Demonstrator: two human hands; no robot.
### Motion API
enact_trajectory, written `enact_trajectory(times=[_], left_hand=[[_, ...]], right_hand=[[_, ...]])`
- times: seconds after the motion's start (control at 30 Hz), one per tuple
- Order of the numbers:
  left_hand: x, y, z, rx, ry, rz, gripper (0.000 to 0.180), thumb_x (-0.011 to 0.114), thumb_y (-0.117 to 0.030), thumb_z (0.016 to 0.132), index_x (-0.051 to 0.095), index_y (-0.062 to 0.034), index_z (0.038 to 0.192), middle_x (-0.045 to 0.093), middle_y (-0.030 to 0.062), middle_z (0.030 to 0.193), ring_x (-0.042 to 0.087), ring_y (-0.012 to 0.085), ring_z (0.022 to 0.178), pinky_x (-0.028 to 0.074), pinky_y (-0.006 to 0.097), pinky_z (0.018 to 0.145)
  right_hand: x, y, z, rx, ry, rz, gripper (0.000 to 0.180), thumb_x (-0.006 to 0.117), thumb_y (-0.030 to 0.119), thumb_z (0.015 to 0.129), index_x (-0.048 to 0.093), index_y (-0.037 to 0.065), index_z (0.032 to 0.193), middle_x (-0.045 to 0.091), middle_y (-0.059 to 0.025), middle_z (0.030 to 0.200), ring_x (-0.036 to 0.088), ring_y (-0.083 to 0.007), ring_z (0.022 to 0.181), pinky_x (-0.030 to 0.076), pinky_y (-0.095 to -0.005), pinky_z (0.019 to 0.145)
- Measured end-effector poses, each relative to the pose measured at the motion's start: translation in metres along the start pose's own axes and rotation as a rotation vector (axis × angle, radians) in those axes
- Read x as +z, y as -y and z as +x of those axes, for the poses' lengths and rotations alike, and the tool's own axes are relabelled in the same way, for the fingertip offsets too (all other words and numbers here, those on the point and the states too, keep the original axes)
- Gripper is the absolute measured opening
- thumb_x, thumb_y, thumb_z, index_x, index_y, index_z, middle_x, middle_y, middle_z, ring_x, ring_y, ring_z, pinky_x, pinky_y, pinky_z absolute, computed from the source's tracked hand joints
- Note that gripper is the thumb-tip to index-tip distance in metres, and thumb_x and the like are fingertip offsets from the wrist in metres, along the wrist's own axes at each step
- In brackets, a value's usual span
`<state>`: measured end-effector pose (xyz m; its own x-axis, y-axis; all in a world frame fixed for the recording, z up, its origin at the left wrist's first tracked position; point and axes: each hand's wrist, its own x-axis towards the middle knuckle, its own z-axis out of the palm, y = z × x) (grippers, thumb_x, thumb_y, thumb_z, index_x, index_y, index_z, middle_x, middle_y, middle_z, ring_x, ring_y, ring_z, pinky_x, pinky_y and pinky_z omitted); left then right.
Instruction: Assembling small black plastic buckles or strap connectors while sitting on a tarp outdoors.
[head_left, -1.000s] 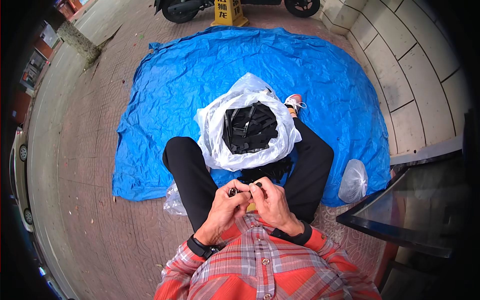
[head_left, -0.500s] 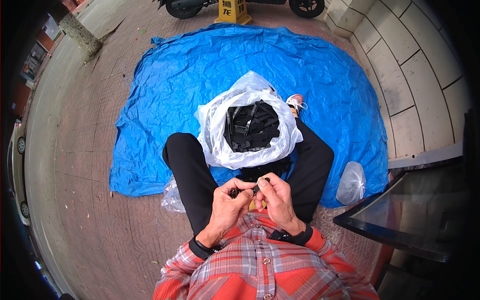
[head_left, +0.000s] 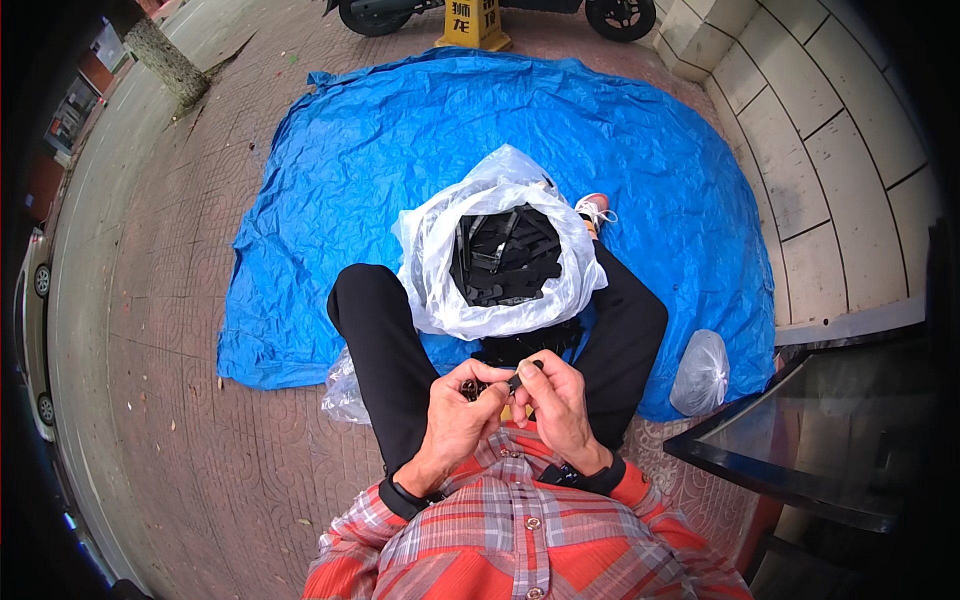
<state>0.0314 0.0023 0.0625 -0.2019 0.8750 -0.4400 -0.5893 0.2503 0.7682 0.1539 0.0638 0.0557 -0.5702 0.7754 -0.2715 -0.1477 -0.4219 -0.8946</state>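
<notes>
Close in front of my lap, both hands meet at the fingertips. My left hand (head_left: 458,412) is closed, with a few small dark shiny pieces (head_left: 471,389) showing at its curled fingers; their kind is too small to make out. Between thumb and fingers, my right hand (head_left: 556,408) pinches a small black part (head_left: 516,381), whose left end meets the left fingertips. Just beyond the hands stands an open white plastic bag (head_left: 425,285) filled with flat black plastic strips (head_left: 507,255). More black pieces (head_left: 530,343) lie between the bag and my hands.
My legs (head_left: 375,340) spread either side of the bag on a blue tarp (head_left: 350,160). A tied clear bag (head_left: 700,375) sits at the right, another clear bag (head_left: 345,390) by my left leg. A dark-framed glass panel (head_left: 800,440) and tiled wall (head_left: 810,170) bound the right.
Both hands stay together at nearly the same place, with the grip on the black part looking the same. The whole view has shifted very slightly.
</notes>
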Motion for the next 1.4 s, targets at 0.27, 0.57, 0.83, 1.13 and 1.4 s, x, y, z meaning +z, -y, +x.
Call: enact_trajectory(times=[0.27,0.57,0.83,1.13,1.4], left_hand=[[0.002,0.0,-0.002,0.073,-0.053,0.139,0.008,0.058,-0.002,0.081,0.06,0.0003,0.088,0.056,-0.0009,0.066,0.044,0.001,0.049,0.034,0.017,0.042],[0.001,0.002,-0.005,0.138,-0.053,0.215,0.013,0.059,-0.001,0.081,0.062,0.0017,0.093,0.057,-0.0016,0.073,0.046,0.0005,0.061,0.038,0.016,0.052],[-0.003,0.004,-0.004,0.097,0.007,0.207,0.016,0.052,-0.003,0.087,0.06,0.0013,0.1,0.053,-0.0013,0.062,0.043,0.0028,0.045,0.033,0.017,0.04],[-0.012,-0.001,-0.001,0.0,0.079,-0.153,0.023,0.049,-0.004,0.084,0.058,0.0029,0.104,0.045,-0.0017,0.058,0.033,0.0046,0.044,0.026,0.019,0.041],[-0.009,-0.007,0.001,0.116,0.103,0.235,0.02,0.051,0.001,0.081,0.06,0.0033,0.099,0.048,-0.0025,0.061,0.035,0.0017,0.047,0.026,0.017,0.042]], right_hand=[[0.004,0.005,-0.003,-0.127,-0.058,-0.305,0.015,0.049,0.013,0.089,0.051,0.001,0.081,0.053,-0.0049,0.061,0.051,-0.0106,0.048,0.041,-0.0228,0.044],[0.001,0.015,-0.004,-0.977,0.154,-1.321,0.015,0.06,-0.004,0.068,0.054,-0.007,0.081,0.049,-0.0123,0.066,0.054,-0.024,0.055,0.043,-0.0314,0.045],[-0.007,0.016,-0.008,-1.0,0.29,-1.45,0.028,0.062,-0.001,0.065,0.055,-0.011,0.09,0.05,-0.0153,0.078,0.056,-0.025,0.066,0.048,-0.0306,0.055],[-0.011,0.023,-0.009,-0.96,0.171,-1.283,0.037,0.063,0.001,0.067,0.056,-0.007,0.102,0.052,-0.013,0.092,0.054,-0.0276,0.086,0.048,-0.0351,0.073],[-0.014,0.032,0.012,-0.577,0.156,-1.074,0.025,0.065,0.012,0.073,0.049,0.0,0.087,0.05,-0.0138,0.083,0.051,-0.0279,0.079,0.041,-0.0358,0.068]])
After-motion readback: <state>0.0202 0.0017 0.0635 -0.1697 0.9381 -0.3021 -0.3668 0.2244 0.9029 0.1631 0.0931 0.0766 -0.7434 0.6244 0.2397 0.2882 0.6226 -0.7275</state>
